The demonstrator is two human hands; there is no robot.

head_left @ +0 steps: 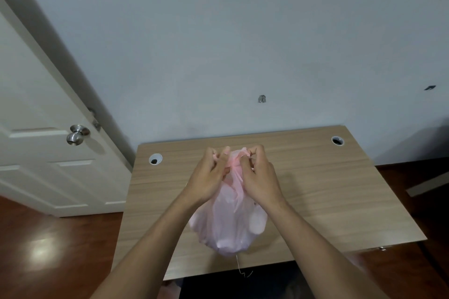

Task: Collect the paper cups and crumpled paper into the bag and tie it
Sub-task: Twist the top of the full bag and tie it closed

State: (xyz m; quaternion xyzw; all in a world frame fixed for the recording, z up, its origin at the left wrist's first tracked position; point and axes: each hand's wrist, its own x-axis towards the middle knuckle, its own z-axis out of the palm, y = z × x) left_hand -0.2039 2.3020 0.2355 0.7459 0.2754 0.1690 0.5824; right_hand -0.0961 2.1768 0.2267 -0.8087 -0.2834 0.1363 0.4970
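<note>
Pale grey wall (pixel 243 31) fills the top half, with a white panelled door (pixel 36 104) at left and a light wood-grain desk (pixel 328 189) pushed up against the wall, over a reddish-brown wooden floor (pixel 48 250). At the middle of the desk is the translucent pink plastic bag (pixel 226 226), bulging with pale rounded shapes inside. Its long axis runs from the near desk edge towards the wall: the fat bottom is nearest the person and the gathered neck points away. I can't tell whether its base rests on the desk. Both hands are up at that neck. The left hand (pixel 209 177) has its fingers curled, pinching one pink ear of plastic. The right hand (pixel 260 177) has its fingers curled tight too, pinching the other ear just beside the twisted knot (pixel 233 164). A round steel doorknob (pixel 76 134) sits on the door. There are two round cable holes (pixel 155 159) in the desk's far corners, and a thin loose thread (pixel 239 267) trails off the bag's bottom.
</note>
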